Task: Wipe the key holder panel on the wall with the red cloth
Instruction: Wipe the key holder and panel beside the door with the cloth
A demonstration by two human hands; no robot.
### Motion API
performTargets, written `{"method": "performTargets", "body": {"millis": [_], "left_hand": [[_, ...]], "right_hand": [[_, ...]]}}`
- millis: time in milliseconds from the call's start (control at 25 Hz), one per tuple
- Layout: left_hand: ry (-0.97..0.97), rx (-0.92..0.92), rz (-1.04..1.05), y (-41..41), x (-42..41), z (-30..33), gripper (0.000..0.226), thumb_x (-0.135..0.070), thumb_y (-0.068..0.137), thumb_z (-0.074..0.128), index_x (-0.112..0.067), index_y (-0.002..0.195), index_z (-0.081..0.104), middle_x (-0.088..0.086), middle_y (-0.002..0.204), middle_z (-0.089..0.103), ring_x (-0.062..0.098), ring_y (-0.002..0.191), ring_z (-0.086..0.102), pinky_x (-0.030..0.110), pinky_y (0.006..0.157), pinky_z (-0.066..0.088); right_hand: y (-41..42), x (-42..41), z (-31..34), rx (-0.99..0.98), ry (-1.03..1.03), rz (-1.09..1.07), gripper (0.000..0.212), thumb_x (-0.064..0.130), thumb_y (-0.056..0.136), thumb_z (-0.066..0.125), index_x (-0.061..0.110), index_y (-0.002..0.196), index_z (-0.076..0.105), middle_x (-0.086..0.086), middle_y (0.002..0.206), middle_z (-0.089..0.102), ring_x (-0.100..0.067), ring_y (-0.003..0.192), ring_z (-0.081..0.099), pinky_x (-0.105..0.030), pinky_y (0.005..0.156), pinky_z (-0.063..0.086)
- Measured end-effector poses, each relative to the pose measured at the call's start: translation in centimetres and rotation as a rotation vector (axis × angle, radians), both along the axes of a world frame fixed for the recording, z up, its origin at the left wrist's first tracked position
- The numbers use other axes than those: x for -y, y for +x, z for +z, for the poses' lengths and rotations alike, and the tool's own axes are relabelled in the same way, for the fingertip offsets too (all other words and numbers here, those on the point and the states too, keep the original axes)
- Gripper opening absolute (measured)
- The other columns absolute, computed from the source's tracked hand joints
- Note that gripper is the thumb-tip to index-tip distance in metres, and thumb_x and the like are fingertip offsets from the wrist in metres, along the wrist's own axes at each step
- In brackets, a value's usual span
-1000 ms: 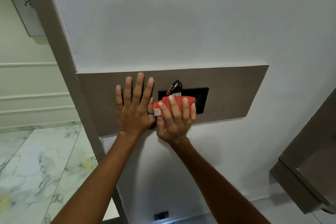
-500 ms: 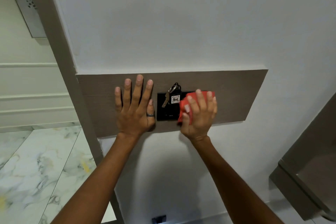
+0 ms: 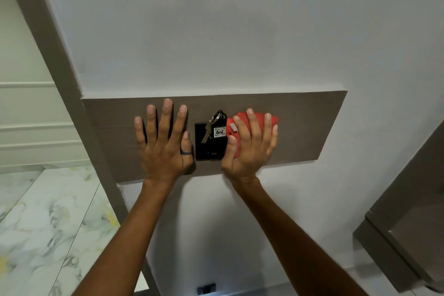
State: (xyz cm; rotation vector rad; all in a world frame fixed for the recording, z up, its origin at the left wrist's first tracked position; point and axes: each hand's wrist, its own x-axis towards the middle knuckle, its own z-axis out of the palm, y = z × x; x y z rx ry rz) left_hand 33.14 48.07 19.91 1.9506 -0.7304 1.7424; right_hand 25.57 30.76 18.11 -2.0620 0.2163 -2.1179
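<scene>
A brown wooden panel (image 3: 310,125) runs across the white wall. In its middle sits a black key holder plate (image 3: 204,151) with a key and a tag marked 406 (image 3: 219,131) hanging on it. My right hand (image 3: 252,144) presses a folded red cloth (image 3: 258,119) flat against the panel, covering the plate's right edge. My left hand (image 3: 163,142) lies flat on the panel just left of the plate, fingers spread, a dark ring on the thumb, holding nothing.
A grey door frame (image 3: 60,74) borders the panel on the left, with marble floor tiles (image 3: 48,223) beyond it. A brown cabinet (image 3: 413,223) juts out at the lower right. A small dark socket (image 3: 206,289) sits low on the wall.
My right hand slid the red cloth from the plate's lower left, under the key, over to the plate's right side. The left hand stayed flat on the panel.
</scene>
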Motion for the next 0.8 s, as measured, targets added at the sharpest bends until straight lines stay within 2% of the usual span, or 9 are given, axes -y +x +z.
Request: {"method": "performTargets", "body": {"millis": [40, 160, 200, 320, 400, 480, 560, 680, 800], "left_hand": [[-0.014, -0.010, -0.013, -0.1, 0.1, -0.1, 0.060, -0.034, 0.109, 0.035, -0.024, 0.167, 0.024, 0.000, 0.176, 0.007, 0.025, 0.164, 0.002, 0.049, 0.134, 0.003], [-0.030, 0.002, 0.003, -0.2, 0.3, -0.2, 0.059, -0.034, 0.109, 0.034, -0.025, 0.166, 0.025, -0.001, 0.176, 0.008, 0.025, 0.164, 0.002, 0.048, 0.134, 0.003], [-0.027, 0.000, 0.012, -0.3, 0.3, 0.0, 0.059, -0.033, 0.109, 0.034, -0.025, 0.166, 0.025, -0.001, 0.176, 0.008, 0.025, 0.164, 0.003, 0.048, 0.134, 0.003], [-0.035, -0.013, 0.023, -0.3, 0.4, 0.0, 0.059, -0.033, 0.109, 0.034, -0.025, 0.166, 0.024, 0.000, 0.176, 0.008, 0.025, 0.164, 0.003, 0.049, 0.134, 0.004], [-0.086, -0.008, -0.001, -0.5, 0.6, -0.7, 0.059, -0.032, 0.109, 0.035, -0.024, 0.166, 0.026, 0.001, 0.176, 0.010, 0.026, 0.163, 0.004, 0.049, 0.133, 0.005], [-0.115, 0.009, 0.016, -0.5, 1.1, -0.8, 0.058, -0.031, 0.108, 0.036, -0.022, 0.165, 0.028, 0.001, 0.175, 0.013, 0.026, 0.163, 0.006, 0.050, 0.133, 0.007], [-0.121, -0.008, 0.017, -0.2, 1.1, -0.7, 0.058, -0.030, 0.108, 0.036, -0.020, 0.165, 0.029, 0.001, 0.175, 0.011, 0.025, 0.163, 0.004, 0.050, 0.132, 0.006], [-0.108, -0.007, 0.039, -0.2, 1.1, -0.7, 0.057, -0.030, 0.108, 0.036, -0.017, 0.163, 0.031, 0.002, 0.175, 0.011, 0.024, 0.163, 0.001, 0.049, 0.133, 0.004], [-0.124, -0.026, 0.049, -0.6, 1.2, -0.4, 0.053, -0.029, 0.108, 0.038, -0.014, 0.159, 0.041, 0.016, 0.165, 0.035, 0.023, 0.163, 0.002, 0.048, 0.132, 0.004]], "right_hand": [[-0.1, 0.1, -0.4, 0.010, -0.033, 0.029, 0.043, 0.040, 0.110, 0.043, 0.027, 0.147, 0.060, -0.003, 0.158, 0.055, -0.035, 0.157, 0.039, -0.056, 0.130, 0.026], [-1.6, 4.1, -0.2, -0.031, -0.385, -0.040, 0.041, 0.041, 0.109, 0.044, 0.023, 0.142, 0.061, -0.008, 0.150, 0.058, -0.038, 0.152, 0.043, -0.058, 0.127, 0.032], [-1.7, 5.0, -0.2, -0.029, -0.390, -0.056, 0.039, 0.040, 0.109, 0.045, 0.022, 0.139, 0.061, -0.008, 0.148, 0.059, -0.038, 0.150, 0.044, -0.057, 0.127, 0.032], [-1.8, 1.8, -1.1, -0.002, -0.023, 0.044, 0.035, 0.034, 0.110, 0.047, 0.021, 0.140, 0.060, -0.006, 0.152, 0.057, -0.030, 0.158, 0.037, -0.053, 0.132, 0.026], [-1.6, -0.8, -3.4, 0.009, 0.048, 0.162, 0.036, 0.032, 0.112, 0.046, 0.021, 0.145, 0.056, -0.003, 0.160, 0.052, -0.030, 0.160, 0.034, -0.054, 0.132, 0.022], [-1.4, -0.8, -3.8, -0.019, -0.079, 0.167, 0.036, 0.035, 0.113, 0.044, 0.021, 0.144, 0.054, -0.005, 0.158, 0.053, -0.032, 0.161, 0.032, -0.056, 0.132, 0.022], [-1.4, 1.2, -3.1, -0.060, -0.215, 0.070, 0.039, 0.035, 0.110, 0.047, 0.020, 0.144, 0.053, -0.010, 0.152, 0.055, -0.031, 0.162, 0.030, -0.057, 0.132, 0.025], [-2.0, 4.8, -3.2, -0.126, -0.451, -0.048, 0.055, 0.033, 0.100, 0.057, 0.021, 0.153, 0.049, -0.008, 0.159, 0.049, -0.033, 0.161, 0.031, -0.060, 0.129, 0.030], [-3.1, 7.5, -2.3, -0.173, -0.600, -0.025, 0.053, 0.036, 0.108, 0.050, 0.020, 0.158, 0.048, -0.009, 0.160, 0.050, -0.036, 0.156, 0.040, -0.059, 0.130, 0.029]]}}
